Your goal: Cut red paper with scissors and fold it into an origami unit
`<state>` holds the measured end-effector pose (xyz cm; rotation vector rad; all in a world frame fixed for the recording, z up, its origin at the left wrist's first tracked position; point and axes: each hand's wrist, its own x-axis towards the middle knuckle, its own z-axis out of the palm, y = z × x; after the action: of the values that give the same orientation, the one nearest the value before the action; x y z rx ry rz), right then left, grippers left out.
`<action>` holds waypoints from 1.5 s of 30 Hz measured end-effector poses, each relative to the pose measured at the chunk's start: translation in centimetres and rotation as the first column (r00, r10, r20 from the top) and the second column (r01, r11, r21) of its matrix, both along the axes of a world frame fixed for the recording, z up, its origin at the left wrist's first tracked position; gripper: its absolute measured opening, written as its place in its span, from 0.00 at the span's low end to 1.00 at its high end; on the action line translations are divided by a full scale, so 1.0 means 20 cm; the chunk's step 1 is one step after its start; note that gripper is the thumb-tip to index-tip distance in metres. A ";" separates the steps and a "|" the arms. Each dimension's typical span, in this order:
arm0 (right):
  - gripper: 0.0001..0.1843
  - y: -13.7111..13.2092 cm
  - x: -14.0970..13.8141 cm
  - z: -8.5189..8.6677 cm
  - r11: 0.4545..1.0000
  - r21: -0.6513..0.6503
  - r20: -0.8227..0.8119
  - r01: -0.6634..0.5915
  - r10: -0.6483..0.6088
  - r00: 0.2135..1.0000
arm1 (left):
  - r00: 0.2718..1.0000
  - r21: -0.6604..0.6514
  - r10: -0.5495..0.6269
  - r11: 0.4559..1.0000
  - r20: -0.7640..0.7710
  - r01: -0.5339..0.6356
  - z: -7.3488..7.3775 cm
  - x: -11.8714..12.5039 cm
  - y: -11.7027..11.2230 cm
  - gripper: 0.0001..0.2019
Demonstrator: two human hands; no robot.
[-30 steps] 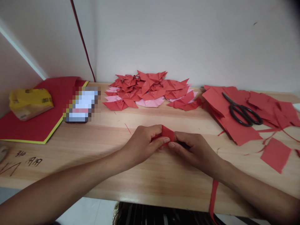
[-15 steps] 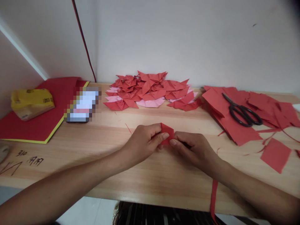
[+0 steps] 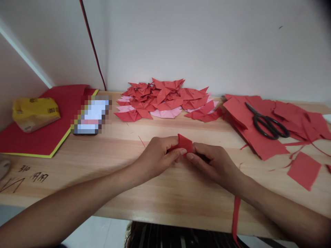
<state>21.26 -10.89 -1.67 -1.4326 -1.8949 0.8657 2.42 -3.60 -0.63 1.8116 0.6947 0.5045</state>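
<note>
Between both hands, just above the wooden table, is a small folded piece of red paper [image 3: 185, 142]. My left hand [image 3: 162, 151] is closed on its left side, thumb in front and fingers behind. Thumb and forefinger of my right hand [image 3: 210, 158] pinch its lower right edge. Fingers hide part of the folds. Behind the hands lies a pile of folded red and pink paper shapes [image 3: 168, 98] with pointed corners.
Black-handled scissors [image 3: 269, 125] rest on red paper sheets [image 3: 261, 144] at the right. A red square [image 3: 304, 171] and thin strips lie nearby. One strip [image 3: 236, 217] hangs over the front edge. At left are a phone [image 3: 90, 117], a red folder [image 3: 51, 141] and a yellow packet [image 3: 36, 113].
The paper has tilted between my fingers, and its visible face looks narrower and pointed at the upper left. My left thumb sits slightly lower against it. Everything else stays in place.
</note>
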 end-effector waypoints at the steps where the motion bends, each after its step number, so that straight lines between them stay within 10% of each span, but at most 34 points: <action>1: 0.14 0.00 0.00 0.00 1.000 0.008 0.014 0.006 -0.006 1.000 | 1.000 -0.014 -0.005 1.000 -0.003 0.005 0.00 0.00 0.00 0.08; 45: 0.16 -0.01 0.01 0.01 1.000 -0.003 0.099 -0.012 0.013 0.995 | 1.000 0.040 -0.024 0.999 0.015 0.023 0.00 0.01 -0.01 0.09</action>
<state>21.43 -11.03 -1.56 -1.4917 -1.9785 0.8166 2.61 -3.70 -0.59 1.8494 0.6558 0.5195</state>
